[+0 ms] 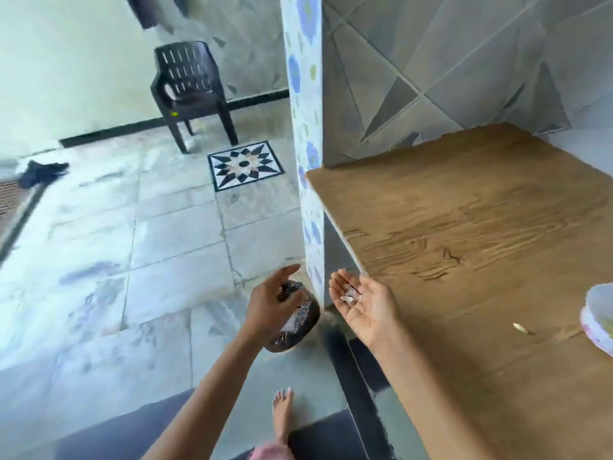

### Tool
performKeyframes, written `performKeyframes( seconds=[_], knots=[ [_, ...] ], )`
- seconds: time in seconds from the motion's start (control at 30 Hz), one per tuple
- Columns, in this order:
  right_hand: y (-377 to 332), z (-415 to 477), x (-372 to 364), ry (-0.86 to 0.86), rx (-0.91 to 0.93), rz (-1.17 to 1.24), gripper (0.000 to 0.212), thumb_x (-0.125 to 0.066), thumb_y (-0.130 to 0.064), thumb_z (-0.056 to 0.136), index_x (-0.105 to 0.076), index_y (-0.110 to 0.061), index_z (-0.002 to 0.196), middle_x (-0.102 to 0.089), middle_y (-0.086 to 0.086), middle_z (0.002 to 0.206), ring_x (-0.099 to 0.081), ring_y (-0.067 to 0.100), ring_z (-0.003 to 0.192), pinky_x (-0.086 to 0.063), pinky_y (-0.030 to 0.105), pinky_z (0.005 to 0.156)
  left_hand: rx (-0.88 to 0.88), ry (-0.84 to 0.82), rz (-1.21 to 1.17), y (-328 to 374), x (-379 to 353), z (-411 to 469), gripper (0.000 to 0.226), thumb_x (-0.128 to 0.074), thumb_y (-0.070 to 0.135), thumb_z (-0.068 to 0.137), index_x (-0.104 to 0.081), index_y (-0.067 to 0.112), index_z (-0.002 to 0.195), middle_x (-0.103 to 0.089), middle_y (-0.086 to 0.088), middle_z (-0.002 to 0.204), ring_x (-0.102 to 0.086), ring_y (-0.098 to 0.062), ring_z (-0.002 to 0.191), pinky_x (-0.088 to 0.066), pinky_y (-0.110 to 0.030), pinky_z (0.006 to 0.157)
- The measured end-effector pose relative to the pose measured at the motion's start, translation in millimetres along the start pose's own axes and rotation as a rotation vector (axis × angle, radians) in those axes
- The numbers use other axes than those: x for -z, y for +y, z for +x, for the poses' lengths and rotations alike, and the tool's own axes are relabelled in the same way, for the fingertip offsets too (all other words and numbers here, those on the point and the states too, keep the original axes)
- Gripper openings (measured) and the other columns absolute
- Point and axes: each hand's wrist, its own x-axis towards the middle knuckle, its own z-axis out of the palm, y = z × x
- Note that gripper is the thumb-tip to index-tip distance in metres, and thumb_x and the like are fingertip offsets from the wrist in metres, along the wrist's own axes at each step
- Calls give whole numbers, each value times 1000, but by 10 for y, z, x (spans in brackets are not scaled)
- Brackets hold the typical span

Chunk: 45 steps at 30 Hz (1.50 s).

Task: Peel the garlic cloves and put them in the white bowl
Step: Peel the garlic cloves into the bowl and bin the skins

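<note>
Skins lie in the right hand, held flat and palm up like a plate, likely to tip into the bin at six o'clock. The left hand hovers over it, fingers loose, empty. One clove waits at four o'clock, beside the white bowl.

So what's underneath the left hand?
A dark round bin on the floor, with pale scraps showing inside. The left hand covers part of its mouth, so the rest inside is hidden.
</note>
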Motion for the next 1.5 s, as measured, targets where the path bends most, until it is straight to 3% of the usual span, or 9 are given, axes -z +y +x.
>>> performKeyframes(
  seconds=[0.4, 0.77, 0.97, 1.17, 1.27, 1.33, 1.37, 1.43, 1.5],
  knots=[
    [1061, 2392, -716, 238, -163, -142, 33, -35, -16, 101, -57, -1, 83, -60, 12, 80, -59, 20, 76, -54, 22, 56, 259, -33, -16, -1468, 732, 1631, 36, -65, 11, 86, -63, 17, 121, -66, -3, 117, -58, -15, 112, -46, -29, 97],
    [1831, 4882, 228, 490, -214, -322, 31, -41, -24, 101, -58, 1, 97, -61, 12, 86, -60, 18, 78, -50, 26, 72, 565, -118, -38, -3801, -193, 3082, 31, -60, 14, 90, -64, 16, 120, -65, -2, 119, -59, -14, 110, -46, -32, 99],
    [2323, 5964, 1102, 489, -350, -296, 62, -33, -45, 99, -31, -4, 145, -40, 12, 146, -39, 22, 132, -32, 29, 104, 557, -270, 85, -5197, -1095, 3341, 29, -58, 10, 89, -66, 17, 116, -68, -1, 112, -62, -14, 104, -45, -22, 91],
    [2491, 6271, 1419, 424, -488, -296, 80, -24, -65, 93, -19, -8, 150, -19, 10, 156, -12, 27, 145, -10, 40, 117, 620, -245, 71, -5678, -1429, 3250, 28, -55, 9, 91, -65, 14, 118, -67, -3, 114, -58, -8, 96, -41, -18, 91],
    [2568, 6277, 1519, 411, -500, -306, 79, -24, -67, 92, -29, -11, 146, -46, 8, 135, -36, 27, 135, -40, 32, 87, 533, -193, 17, -5622, -1491, 3163, 29, -52, 14, 93, -64, 16, 120, -66, 0, 115, -59, -9, 101, -42, -19, 94],
    [2595, 6273, 1508, 415, -503, -291, 73, -26, -68, 91, -48, -10, 130, -60, 7, 94, -60, 21, 89, -35, 28, 63, 370, -215, -117, -5424, -1533, 3103, 34, -45, 19, 95, -58, 20, 126, -57, 8, 126, -51, -4, 117, -34, -9, 97],
    [2610, 6285, 1503, 410, -511, -289, 71, -27, -67, 92, -54, -9, 122, -63, 6, 84, -60, 20, 78, -40, 29, 64, 271, -271, -180, -5352, -1578, 3054, 36, -41, 20, 96, -53, 21, 130, -51, 10, 132, -44, -1, 125, -28, -8, 103],
    [2625, 6297, 1505, 395, -516, -285, 75, -25, -65, 93, -51, -4, 129, -64, 15, 115, -58, 26, 109, -43, 37, 96, 183, -408, -191, -5407, -1748, 2949, 42, -35, 25, 99, -45, 17, 139, -39, 4, 146, -28, -5, 139, -15, -18, 115],
    [2633, 6266, 1478, 348, -549, -259, 83, -22, -67, 92, -39, -2, 140, -44, 17, 142, -41, 29, 133, -27, 40, 113, 461, -363, -192, -5610, -1806, 2993, 45, -27, 34, 101, -40, 21, 142, -30, -2, 154, -19, -12, 144, -9, -27, 119]
  ],
)
